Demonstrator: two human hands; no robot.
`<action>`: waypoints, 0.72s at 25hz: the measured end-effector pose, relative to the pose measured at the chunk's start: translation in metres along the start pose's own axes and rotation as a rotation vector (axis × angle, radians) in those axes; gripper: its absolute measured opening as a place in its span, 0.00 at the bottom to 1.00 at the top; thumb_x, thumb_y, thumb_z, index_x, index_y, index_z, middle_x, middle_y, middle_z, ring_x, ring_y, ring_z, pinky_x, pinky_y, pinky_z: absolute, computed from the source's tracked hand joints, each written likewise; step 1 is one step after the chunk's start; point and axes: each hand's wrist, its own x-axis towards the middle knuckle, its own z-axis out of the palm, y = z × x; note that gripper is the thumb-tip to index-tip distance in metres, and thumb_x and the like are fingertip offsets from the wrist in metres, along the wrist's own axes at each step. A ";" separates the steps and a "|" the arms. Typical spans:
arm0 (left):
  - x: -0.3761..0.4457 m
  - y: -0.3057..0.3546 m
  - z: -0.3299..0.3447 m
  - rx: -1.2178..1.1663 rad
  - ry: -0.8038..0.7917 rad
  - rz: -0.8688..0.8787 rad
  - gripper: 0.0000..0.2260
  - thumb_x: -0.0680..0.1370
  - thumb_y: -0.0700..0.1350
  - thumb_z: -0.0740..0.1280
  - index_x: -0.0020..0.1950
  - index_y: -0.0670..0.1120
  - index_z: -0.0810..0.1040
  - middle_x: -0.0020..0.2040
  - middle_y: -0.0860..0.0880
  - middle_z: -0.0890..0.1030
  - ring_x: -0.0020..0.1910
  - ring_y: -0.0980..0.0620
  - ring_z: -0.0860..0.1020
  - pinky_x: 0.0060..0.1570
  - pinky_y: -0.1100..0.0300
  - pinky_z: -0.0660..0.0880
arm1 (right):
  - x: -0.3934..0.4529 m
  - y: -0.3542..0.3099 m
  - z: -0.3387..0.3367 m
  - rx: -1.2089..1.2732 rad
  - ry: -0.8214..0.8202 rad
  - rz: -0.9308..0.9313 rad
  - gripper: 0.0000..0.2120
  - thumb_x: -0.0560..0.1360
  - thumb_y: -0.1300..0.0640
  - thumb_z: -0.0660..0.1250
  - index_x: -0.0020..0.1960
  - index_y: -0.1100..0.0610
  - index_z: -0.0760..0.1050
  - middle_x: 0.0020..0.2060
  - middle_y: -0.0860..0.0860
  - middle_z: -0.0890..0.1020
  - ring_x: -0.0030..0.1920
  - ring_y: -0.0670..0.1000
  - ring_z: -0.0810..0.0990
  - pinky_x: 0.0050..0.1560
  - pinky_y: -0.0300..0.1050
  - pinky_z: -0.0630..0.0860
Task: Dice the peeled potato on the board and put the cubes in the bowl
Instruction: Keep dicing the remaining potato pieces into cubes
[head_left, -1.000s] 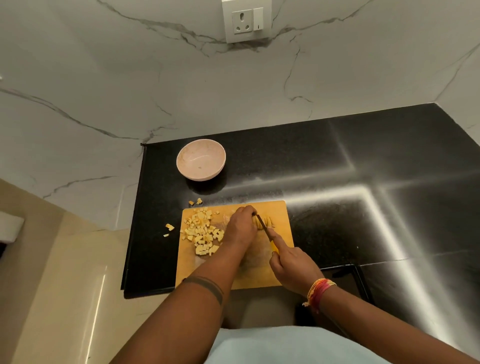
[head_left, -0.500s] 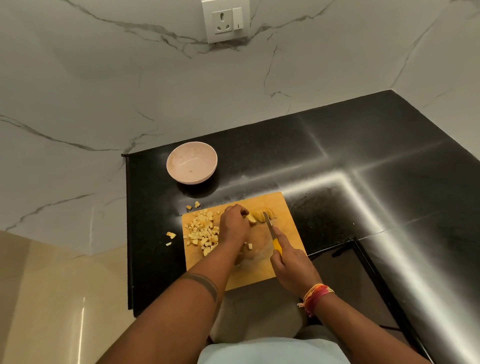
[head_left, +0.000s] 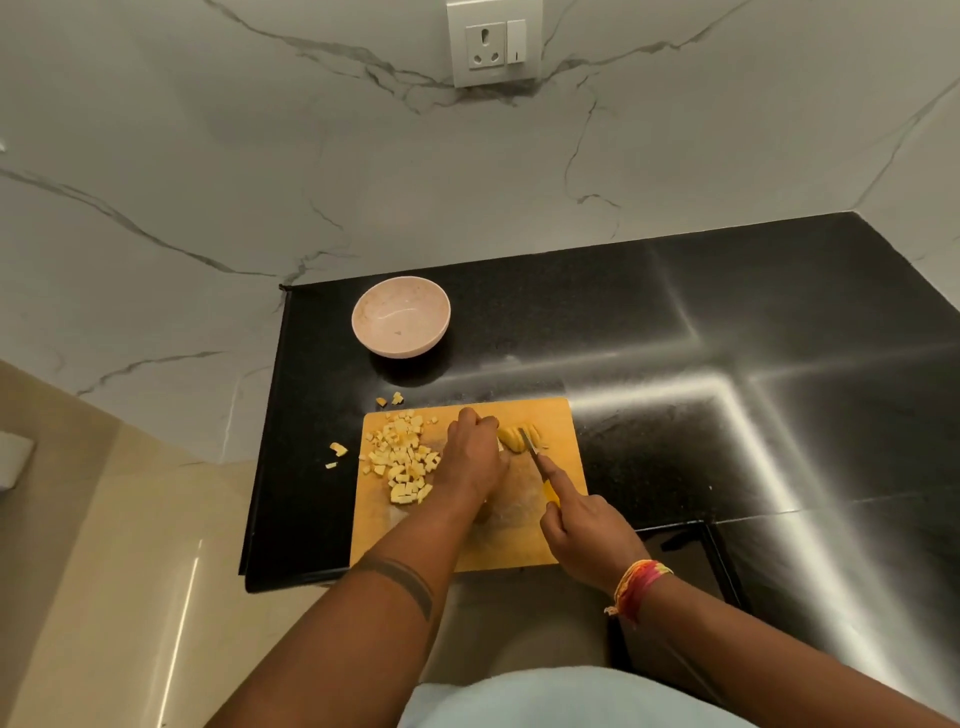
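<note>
Nearest, a pale blue garment (head_left: 561, 696) at the bottom edge, and two bare forearms reaching forward; a dark band (head_left: 402, 579) round the left forearm, red-and-yellow threads (head_left: 636, 587) round the right wrist. Right hand (head_left: 587, 540) clenched round the yellow handle of a small knife (head_left: 535, 457), forefinger laid along its back, blade down in the sliced potato piece (head_left: 514, 436). Left hand (head_left: 475, 457) with fingers curled, fingertips pressing that piece from its left side. Beneath, a wooden cutting board (head_left: 519, 551) on the black counter (head_left: 727, 467). Left of the hand, a heap of potato cubes (head_left: 402, 460) on the board; a few stray bits (head_left: 337, 449) lying off it on the counter. Further back, a pink bowl (head_left: 401, 317), no cubes inside. Farthest, a white socket (head_left: 493, 44) on the marble wall (head_left: 260, 156).
</note>
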 end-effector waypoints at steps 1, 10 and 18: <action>-0.007 -0.001 0.000 -0.031 0.025 0.015 0.22 0.81 0.49 0.68 0.74 0.48 0.71 0.67 0.47 0.69 0.66 0.46 0.69 0.63 0.50 0.74 | -0.002 -0.001 0.002 0.024 0.031 -0.001 0.33 0.83 0.52 0.55 0.83 0.41 0.44 0.30 0.49 0.77 0.29 0.53 0.76 0.31 0.54 0.73; -0.034 -0.017 0.020 -0.134 -0.017 0.146 0.24 0.79 0.45 0.71 0.74 0.47 0.72 0.64 0.47 0.71 0.66 0.48 0.71 0.67 0.56 0.68 | -0.024 -0.019 0.033 -0.055 0.027 0.084 0.34 0.81 0.52 0.56 0.83 0.44 0.45 0.35 0.52 0.79 0.34 0.56 0.77 0.37 0.56 0.76; -0.041 -0.024 0.026 -0.196 0.020 0.104 0.21 0.79 0.46 0.70 0.72 0.49 0.74 0.64 0.49 0.72 0.63 0.49 0.73 0.63 0.57 0.71 | -0.019 -0.018 0.041 -0.161 -0.010 0.081 0.35 0.81 0.52 0.55 0.83 0.45 0.42 0.35 0.52 0.79 0.33 0.55 0.78 0.36 0.52 0.76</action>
